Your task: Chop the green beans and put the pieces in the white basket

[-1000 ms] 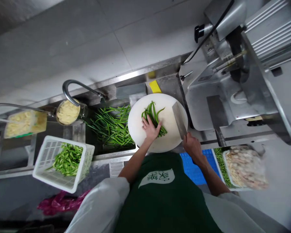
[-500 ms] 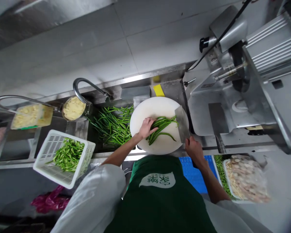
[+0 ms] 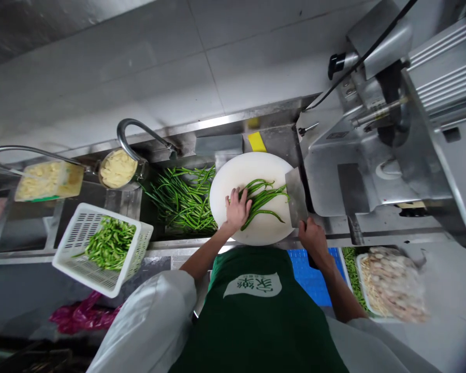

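Note:
On the round white cutting board (image 3: pixel 233 171) lies a small bunch of long green chili peppers (image 3: pixel 264 199). My left hand (image 3: pixel 237 211) rests on the left end of the bunch, its fingers spread apart over the peppers. Wrapped round the handle of a cleaver (image 3: pixel 296 194), my right hand (image 3: pixel 312 238) is closed at the board's right edge. The broad blade stands just beyond the right tips of the peppers. Many more long green peppers (image 3: pixel 186 202) fill the sink to the left of the board.
A white basket (image 3: pixel 143 243) of cut green peppers stands at left, near a pot of pale slices (image 3: pixel 118 168) and faucets (image 3: pixel 134 124). A metal slicing machine (image 3: pixel 326 181) with a second cleaver (image 3: pixel 352 189) on it occupies the right. A yellow block (image 3: pixel 257 142) lies behind the board.
My left hand has shifted slightly and its fingers have spread over the peppers. The bunch has fanned out, with one pepper apart at the back. The cleaver stays at the right.

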Demonstrator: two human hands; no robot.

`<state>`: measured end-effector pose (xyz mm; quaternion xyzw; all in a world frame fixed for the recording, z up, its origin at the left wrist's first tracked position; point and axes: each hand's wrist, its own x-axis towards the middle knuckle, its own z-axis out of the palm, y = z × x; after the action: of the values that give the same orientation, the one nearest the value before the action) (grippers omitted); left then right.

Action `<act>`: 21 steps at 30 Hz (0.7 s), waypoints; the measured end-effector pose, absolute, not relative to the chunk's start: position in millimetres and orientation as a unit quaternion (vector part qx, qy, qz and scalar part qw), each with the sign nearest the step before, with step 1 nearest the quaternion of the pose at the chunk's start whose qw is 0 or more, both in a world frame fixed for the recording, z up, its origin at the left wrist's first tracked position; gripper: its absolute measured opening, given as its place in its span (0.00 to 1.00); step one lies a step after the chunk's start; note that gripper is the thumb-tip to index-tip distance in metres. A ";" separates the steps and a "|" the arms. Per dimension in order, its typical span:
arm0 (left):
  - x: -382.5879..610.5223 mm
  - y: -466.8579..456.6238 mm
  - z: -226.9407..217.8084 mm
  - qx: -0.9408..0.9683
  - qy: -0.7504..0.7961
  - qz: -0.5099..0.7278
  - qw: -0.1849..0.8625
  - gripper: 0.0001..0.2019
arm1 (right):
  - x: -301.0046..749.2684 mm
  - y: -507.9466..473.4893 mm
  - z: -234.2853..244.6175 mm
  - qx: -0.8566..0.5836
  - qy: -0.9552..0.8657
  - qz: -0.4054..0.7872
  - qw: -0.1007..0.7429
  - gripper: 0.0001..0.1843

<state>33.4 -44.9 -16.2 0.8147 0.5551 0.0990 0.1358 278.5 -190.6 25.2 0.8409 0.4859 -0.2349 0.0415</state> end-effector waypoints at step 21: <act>-1.4 9.7 11.4 0.704 0.563 0.347 0.259 0.12 | 287.4 -194.2 14.3 0.836 0.505 -0.216 0.019 0.15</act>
<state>-1.4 9.7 11.4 0.7041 0.5628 0.3468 0.2593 287.4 -194.2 14.3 0.8356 0.5047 -0.2162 0.0186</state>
